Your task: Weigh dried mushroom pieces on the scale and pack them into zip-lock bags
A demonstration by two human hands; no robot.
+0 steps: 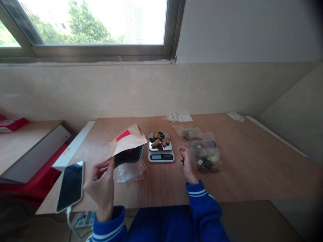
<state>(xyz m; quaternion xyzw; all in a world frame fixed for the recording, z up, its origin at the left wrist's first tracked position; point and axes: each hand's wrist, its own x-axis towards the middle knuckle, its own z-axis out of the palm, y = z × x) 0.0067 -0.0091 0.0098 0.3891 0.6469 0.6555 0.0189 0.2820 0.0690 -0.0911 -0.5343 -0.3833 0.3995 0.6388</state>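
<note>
My left hand [102, 183] is closed on the near left edge of a brown paper bag [131, 139] with a red label, holding it tilted over the table. A dark, rounded-edged tray or lining [130, 157] shows under the paper; I cannot tell which. To its right stands a white digital kitchen scale [161, 157], with several dried brown and black pieces [158, 140] on its plate. My right hand [186, 163] rests beside the scale with curled fingers. Something small and dark shows at the fingers, too small to name.
Clear zip bags [131, 172] lie under the paper bag. Right of my right hand are filled zip bags [205, 158]. A charging tablet [70, 186] lies at the left edge. White shreds [173, 117] and a white card [185, 118] are at the back, near another white clump [236, 116].
</note>
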